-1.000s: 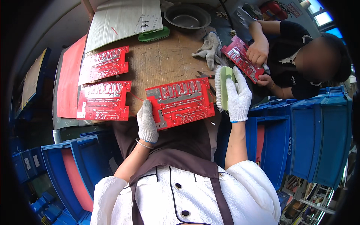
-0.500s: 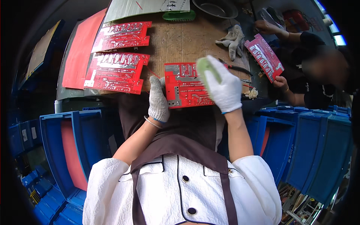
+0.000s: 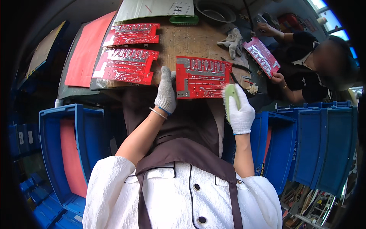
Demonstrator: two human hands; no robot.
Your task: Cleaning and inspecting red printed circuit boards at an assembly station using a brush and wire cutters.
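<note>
A red circuit board (image 3: 204, 78) with silvery solder tracks is held up at the near edge of the table. My left hand (image 3: 166, 91), in a knitted glove, grips its left edge; the fingers behind the board are hidden. In a white glove, my right hand (image 3: 241, 114) is closed around a green scrubbing brush (image 3: 231, 100), its pale bristles facing left. The brush is just off the board's lower right corner. Two more red circuit boards, an upper one (image 3: 131, 34) and a lower one (image 3: 124, 65), lie at the left of the table.
Across the right corner, another person's hand (image 3: 279, 79) holds a red circuit board (image 3: 261, 56). A spare glove (image 3: 232, 42), a second green brush (image 3: 184, 20) and a metal bowl (image 3: 215, 12) are on the table (image 3: 171, 42). Blue crates (image 3: 78, 145) stand on both sides of me.
My right hand has drawn the brush off the board's face, down and to the right. The board in my left hand now sits slightly higher and farther right in view.
</note>
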